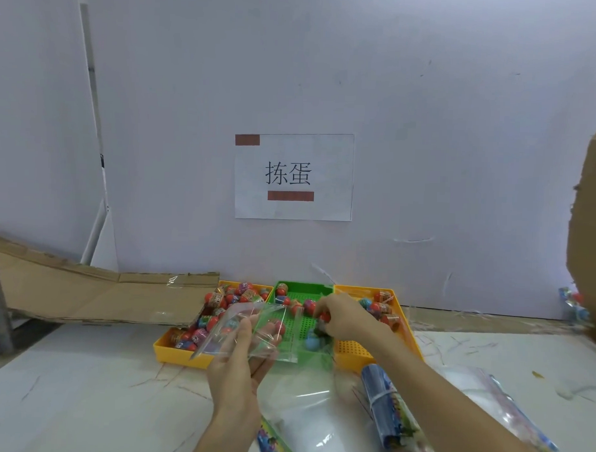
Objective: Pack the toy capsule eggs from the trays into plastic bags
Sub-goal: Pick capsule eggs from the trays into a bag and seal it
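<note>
My left grip (237, 357) pinches the clear plastic bag (244, 312). At its two o'clock, my right grip (342, 318) is curled round capsule eggs (324, 316) over the green tray (304, 289).

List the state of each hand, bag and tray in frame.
left hand: holds the plastic bag above the trays
plastic bag: clear, raised, contents unclear
right hand: grips capsule eggs over the green tray
green tray: few eggs, mostly bare
left yellow tray: many eggs
right yellow tray: eggs at far end only
</note>
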Tool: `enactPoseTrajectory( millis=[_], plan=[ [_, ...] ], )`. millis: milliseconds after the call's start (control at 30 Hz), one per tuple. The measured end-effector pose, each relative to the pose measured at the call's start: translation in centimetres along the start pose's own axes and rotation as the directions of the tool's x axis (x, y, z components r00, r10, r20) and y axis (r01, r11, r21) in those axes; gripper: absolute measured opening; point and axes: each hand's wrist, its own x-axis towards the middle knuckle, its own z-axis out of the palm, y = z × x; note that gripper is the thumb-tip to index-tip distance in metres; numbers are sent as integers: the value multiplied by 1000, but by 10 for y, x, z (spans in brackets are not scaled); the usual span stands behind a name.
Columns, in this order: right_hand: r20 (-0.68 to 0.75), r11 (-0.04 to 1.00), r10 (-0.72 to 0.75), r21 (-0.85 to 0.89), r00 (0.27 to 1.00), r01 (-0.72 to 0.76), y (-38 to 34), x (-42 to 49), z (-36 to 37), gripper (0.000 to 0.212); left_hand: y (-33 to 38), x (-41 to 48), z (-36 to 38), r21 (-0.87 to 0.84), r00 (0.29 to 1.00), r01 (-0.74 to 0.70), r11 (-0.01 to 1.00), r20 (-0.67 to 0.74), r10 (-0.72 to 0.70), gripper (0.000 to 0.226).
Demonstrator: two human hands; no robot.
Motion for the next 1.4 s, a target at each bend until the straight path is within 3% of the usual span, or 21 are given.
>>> enactPoseTrajectory(
  millis=[100, 200, 300, 400, 533, 733, 933, 1233, 1400],
  plan=[
    [-172, 965, 67, 260, 983, -20, -4, -13, -8, 18, 1, 1, -1, -18, 1000, 17, 1000, -6, -17, 24],
    [-318, 769, 149, 633, 936, 92, -18, -44, -20, 16, 0, 2, -2, -28, 1000, 14, 1000, -7, -14, 18],
    [-408, 574, 93, 767, 908, 287, -34, -82, -19, 12, 3, -2, 1, -43, 1000, 8, 999, 5, -8, 18],
    [-424, 558, 7, 753, 906, 348, -48, -104, -13, 16, 3, -4, 1, -49, 1000, 4, 999, 3, -4, 17],
    [-446, 655, -17, 671, 895, 347, -61, -107, -4, 27, 4, -5, 2, -26, 999, -8, 1000, 39, 10, 23],
    [-525, 664, 108, 670, 844, 332, -70, -106, 2, 25, 2, -8, 5, 23, 992, -10, 1000, 123, 7, 38],
    [-463, 574, 159, 762, 872, 300, -66, -105, 2, 25, -1, -10, 7, 25, 976, 52, 998, 211, -56, 39],
    [-442, 661, 100, 699, 891, 272, -67, -105, 4, 20, -4, -8, 5, 3, 964, 113, 994, 242, -111, 43],
    [-508, 648, 245, 720, 826, 250, -66, -105, 2, 24, -1, -10, 7, -5, 944, 131, 991, 306, -124, 50]
  ],
)
